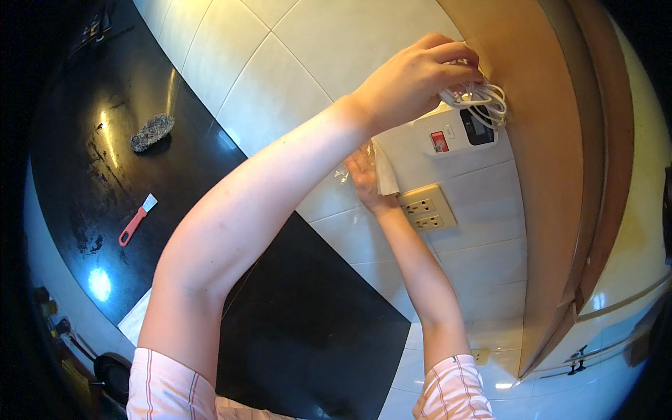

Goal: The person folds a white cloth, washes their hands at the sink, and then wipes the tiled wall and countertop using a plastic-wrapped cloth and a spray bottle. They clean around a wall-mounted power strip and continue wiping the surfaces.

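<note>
My left hand [420,79] reaches across to the upper right, its fingers closed around a bundle of white cable [491,100]. Right behind that bundle is a white wall-mounted device [438,126] with a dark display and a red label; the cable and hand cover part of it. Lower down, near the tiled wall, my right hand [366,178] grips crinkled clear plastic film [341,173]. A folded white tissue or cloth [387,170] hangs against that hand. My left forearm hides some of the right fingertips.
A cream double wall socket [428,207] sits beside my right wrist. Wooden cabinet edging [530,157] runs down the right. On the black countertop [304,325] lie a steel-wool scrubber [152,132] and a red-handled scraper [137,220]. A dark pan [113,370] is at lower left.
</note>
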`<state>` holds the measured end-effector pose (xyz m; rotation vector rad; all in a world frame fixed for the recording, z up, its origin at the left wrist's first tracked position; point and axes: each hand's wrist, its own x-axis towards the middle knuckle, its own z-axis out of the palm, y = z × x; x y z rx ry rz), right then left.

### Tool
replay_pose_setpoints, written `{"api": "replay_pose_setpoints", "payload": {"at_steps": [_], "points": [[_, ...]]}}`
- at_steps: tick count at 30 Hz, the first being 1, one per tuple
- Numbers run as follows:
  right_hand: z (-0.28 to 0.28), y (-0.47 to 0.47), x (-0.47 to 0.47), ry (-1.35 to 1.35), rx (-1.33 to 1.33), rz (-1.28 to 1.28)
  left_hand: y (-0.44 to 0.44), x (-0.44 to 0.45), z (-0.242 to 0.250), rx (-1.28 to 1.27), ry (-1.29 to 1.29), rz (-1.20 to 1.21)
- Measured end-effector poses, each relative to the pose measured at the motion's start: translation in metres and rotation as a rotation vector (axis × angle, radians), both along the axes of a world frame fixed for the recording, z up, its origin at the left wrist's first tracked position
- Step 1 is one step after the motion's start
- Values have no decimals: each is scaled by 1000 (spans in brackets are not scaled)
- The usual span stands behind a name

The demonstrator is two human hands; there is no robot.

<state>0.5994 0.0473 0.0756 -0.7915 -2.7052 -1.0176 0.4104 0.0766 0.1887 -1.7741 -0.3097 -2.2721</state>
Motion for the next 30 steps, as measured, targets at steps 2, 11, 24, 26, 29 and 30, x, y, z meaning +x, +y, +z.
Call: {"api": "replay_pose_setpoints", "payload": {"at_steps": [2,11,24,26,29,30], "points": [[-2,0,2,-20,-8,-21,0,1,3,-60,14,-18],[-1,-2,2,-24,-12,3,-12,11,2,-170,40,-105],[-28,25,31,-7,-303,-79,-58,45,-8,-337,-435,-217],[-16,10,11,308,-556,-105,-39,37,-7,-288,-372,-368],[-11,4,4,204,-328,-62,-30,19,-15,-324,-68,-385],[-10,5,10,7,-194,-60,-33,11,-17,-340,67,-385]]}}
